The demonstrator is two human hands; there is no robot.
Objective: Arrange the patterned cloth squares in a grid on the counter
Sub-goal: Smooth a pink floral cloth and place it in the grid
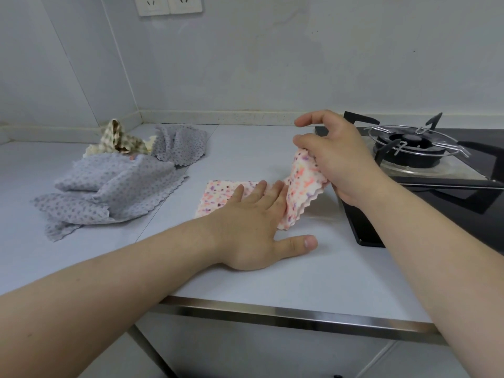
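A pink spotted cloth (218, 197) lies partly flat on the white counter (272, 282), with its right side lifted. My left hand (253, 227) presses flat on it, fingers spread. My right hand (335, 159) pinches the raised right edge of the same cloth, holding it up near the stove. At the back left lies a crumpled heap: grey spotted cloths (114, 186), another grey one (180, 145), and a beige checked cloth (117, 140) behind them.
A black gas stove (409, 148) with a metal pan support sits at the right, its corner close to my right hand. The counter's steel front edge (272, 315) runs below my arms. Wall sockets (169, 4) are mounted above.
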